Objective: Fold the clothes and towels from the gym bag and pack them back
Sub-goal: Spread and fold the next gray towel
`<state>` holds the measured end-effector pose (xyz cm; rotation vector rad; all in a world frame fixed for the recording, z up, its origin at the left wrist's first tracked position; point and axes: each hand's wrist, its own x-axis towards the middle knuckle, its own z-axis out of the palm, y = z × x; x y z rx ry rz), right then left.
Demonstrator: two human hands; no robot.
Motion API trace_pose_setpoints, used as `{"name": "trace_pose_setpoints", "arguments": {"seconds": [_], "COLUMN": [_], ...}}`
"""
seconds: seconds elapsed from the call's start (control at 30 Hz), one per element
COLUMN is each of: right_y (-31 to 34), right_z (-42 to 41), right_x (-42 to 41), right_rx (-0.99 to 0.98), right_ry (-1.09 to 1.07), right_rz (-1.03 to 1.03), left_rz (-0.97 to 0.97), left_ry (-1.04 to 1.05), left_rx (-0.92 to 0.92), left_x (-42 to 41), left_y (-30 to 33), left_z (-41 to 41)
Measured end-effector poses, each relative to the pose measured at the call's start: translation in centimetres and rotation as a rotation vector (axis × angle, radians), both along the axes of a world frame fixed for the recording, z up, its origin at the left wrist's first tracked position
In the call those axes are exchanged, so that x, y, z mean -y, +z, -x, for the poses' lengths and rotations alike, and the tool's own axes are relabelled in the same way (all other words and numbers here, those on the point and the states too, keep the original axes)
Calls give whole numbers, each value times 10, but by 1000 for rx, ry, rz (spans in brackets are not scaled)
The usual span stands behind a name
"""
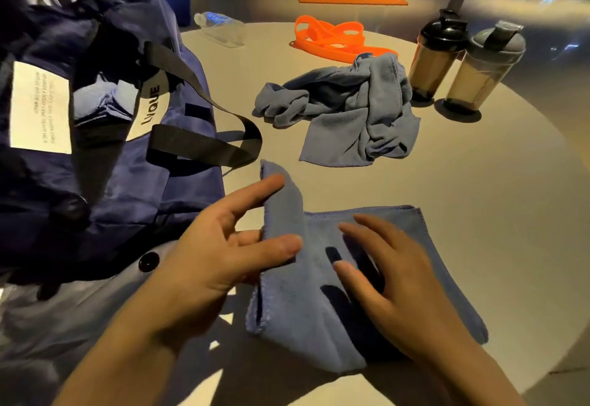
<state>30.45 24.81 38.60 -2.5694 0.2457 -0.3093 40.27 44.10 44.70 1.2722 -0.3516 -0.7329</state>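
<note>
Left hand [220, 252]: fingers spread and mostly straight, thumb and index on the raised left edge of a blue towel [319, 278], lifting that edge into an upright flap; grip is a loose pinch of the fold between thumb and fingers. Right hand [392, 281]: fingers straight and fanned, lying flat on the towel's top surface, holding nothing.

Towel sits at 6 o'clock on the round table [479, 214], partly folded, stitched hem visible along its far edge and left side, dark shadows of the fingers across it.

A second blue towel [348, 108] lies crumpled near table centre, well apart from the first. Navy gym bag [127, 182] at 9 o'clock, mouth open, black strap handles draped toward the centre, blue fabric visible inside. At 12 o'clock an orange band [335, 38]; at 11 a clear water bottle [220, 25] on its side; at 2 two shaker bottles [459, 64] standing just beside each other.
</note>
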Motion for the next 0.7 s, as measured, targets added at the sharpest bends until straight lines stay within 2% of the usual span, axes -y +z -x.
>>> {"name": "trace_pose_setpoints", "arguments": {"seconds": [0.07, 0.13, 0.17, 0.27, 0.4, 0.5, 0.6, 0.7], "right_y": [16, 28, 31, 24, 15, 17, 10, -2], "right_z": [11, 20, 24, 31, 35, 44, 51, 53], "right_x": [14, 29, 35, 39, 36, 43, 49, 54], "right_rx": [123, 130, 92, -64, 40, 133, 105, 47], "right_ry": [-118, -187, -200, -186, -245, -322, -394, -439], "right_rz": [-323, -654, -747, -681, -558, -514, -447, -377], "left_rz": [-73, -149, -178, -266, -235, -297, -496, -794], "left_ry": [-38, -136, -200, -285, -111, -17, -211, -500], "left_rx": [47, 94, 121, 259, 436, 808, 1106, 1135], "left_x": [26, 57, 71, 87, 69, 55, 58, 66], "left_y": [-2, -11, -17, -32, -34, -35, -47, -65], "left_z": [6, 15, 21, 33, 28, 13, 5, 12]}}
